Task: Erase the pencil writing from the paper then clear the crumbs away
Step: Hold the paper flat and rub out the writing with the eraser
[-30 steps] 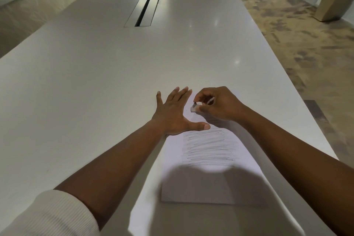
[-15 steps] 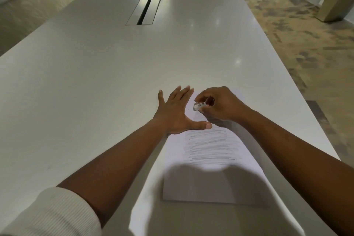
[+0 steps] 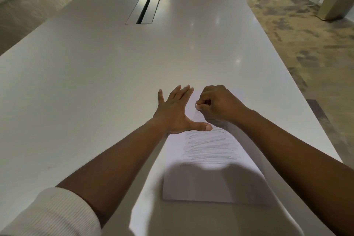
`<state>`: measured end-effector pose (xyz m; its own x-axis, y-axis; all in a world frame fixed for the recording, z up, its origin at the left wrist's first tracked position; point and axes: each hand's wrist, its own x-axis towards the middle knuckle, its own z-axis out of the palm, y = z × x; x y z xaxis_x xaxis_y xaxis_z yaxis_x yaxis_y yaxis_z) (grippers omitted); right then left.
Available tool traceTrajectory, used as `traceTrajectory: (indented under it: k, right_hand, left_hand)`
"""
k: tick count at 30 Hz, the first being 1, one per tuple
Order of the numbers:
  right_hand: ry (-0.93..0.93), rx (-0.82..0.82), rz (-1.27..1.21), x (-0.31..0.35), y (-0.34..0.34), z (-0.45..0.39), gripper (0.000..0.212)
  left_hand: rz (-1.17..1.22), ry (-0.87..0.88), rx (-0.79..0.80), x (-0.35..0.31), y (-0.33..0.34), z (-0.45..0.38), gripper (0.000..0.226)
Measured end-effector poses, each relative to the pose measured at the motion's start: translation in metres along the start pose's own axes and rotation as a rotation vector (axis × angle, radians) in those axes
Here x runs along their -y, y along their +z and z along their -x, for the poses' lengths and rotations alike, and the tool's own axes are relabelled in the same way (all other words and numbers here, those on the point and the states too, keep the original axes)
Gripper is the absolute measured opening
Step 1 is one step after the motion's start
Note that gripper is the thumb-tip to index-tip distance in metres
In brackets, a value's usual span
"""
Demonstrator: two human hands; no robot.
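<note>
A white sheet of paper lies on the long white table, with grey pencil scribbles across its middle. My left hand lies flat with fingers spread on the paper's far left part, thumb stretched toward the scribbles. My right hand pinches a small white eraser against the paper's upper part, just right of my left hand. Most of the eraser is hidden by the fingers.
A metal cable hatch is set in the table's far middle. The table's right edge runs close beside the paper, with patterned carpet beyond. A planter stands on the floor at the far right.
My right hand has rubbed the eraser back and forth over the top of the paper, and its knuckles now cover more of the eraser. My left hand has stayed pressed flat.
</note>
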<state>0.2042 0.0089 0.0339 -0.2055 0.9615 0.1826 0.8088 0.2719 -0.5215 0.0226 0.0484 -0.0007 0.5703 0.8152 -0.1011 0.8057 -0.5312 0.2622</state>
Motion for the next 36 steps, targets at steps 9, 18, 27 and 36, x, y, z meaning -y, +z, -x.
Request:
traceTrajectory:
  k: [9,18,27,36]
  right_hand:
    - [-0.016,0.224,-0.058,0.014,-0.008,0.006,0.003]
    - [0.183,-0.137,0.032,-0.004,-0.002,-0.021,0.01]
    - [0.019,0.059,-0.083,0.014,0.005,0.001,0.006]
    - [0.151,0.055,-0.018,0.025,0.006,-0.006,0.008]
  left_hand:
    - [-0.057,0.013,0.041,0.001,-0.003,-0.002,0.143]
    - [-0.017,-0.004,0.029,-0.001,-0.003,0.001,0.146]
    - [-0.022,0.008,0.02,0.0,-0.002,0.0,0.15]
    - [-0.015,0.011,0.041,-0.001,-0.005,0.001,0.15]
